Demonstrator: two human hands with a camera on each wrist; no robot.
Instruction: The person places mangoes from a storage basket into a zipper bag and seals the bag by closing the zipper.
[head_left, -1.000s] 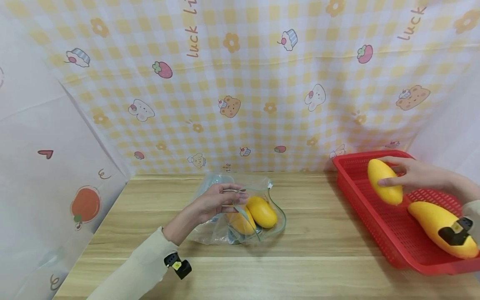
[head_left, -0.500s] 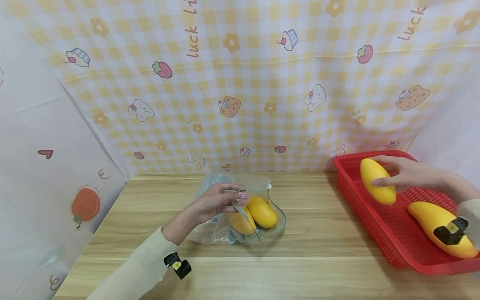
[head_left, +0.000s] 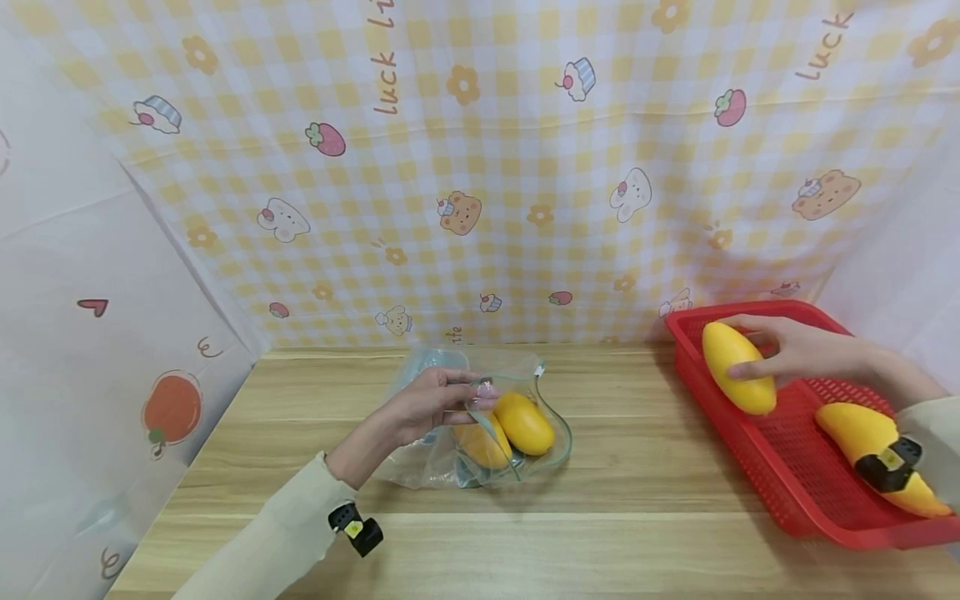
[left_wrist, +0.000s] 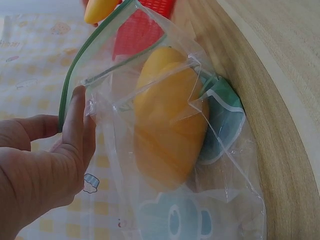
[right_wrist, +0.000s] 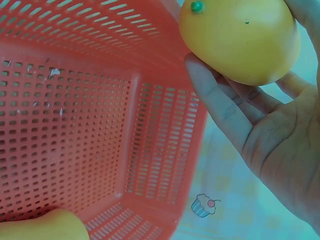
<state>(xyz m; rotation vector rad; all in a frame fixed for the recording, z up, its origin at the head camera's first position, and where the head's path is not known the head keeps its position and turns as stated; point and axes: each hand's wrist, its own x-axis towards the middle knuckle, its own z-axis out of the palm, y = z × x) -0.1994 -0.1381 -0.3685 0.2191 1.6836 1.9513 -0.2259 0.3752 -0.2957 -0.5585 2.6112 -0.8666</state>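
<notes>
Left fingers (left_wrist: 76, 117) pinch the bag (head_left: 420, 462) open near the back edge of the bench (head_left: 630, 550); right fingers (right_wrist: 217, 97), toward the right edge, grip a mango (head_left: 724, 355) over the basket (head_left: 757, 467) and should clear its rim.

The left sleeve (head_left: 262, 537) is long, plain and pale cream, lightly creased, and ends at the wrist, leaving the left hand (head_left: 431, 408) bare; beside its cuff sits a small black camera (head_left: 366, 540) of two blocky parts, with a yellow patch (head_left: 353, 528) bearing a dark mark. At the far right, the right sleeve (head_left: 933, 429) is the same cream, with a matching black gadget (head_left: 883, 475), also yellow-patched, and a bare right hand (head_left: 806, 350).
</notes>
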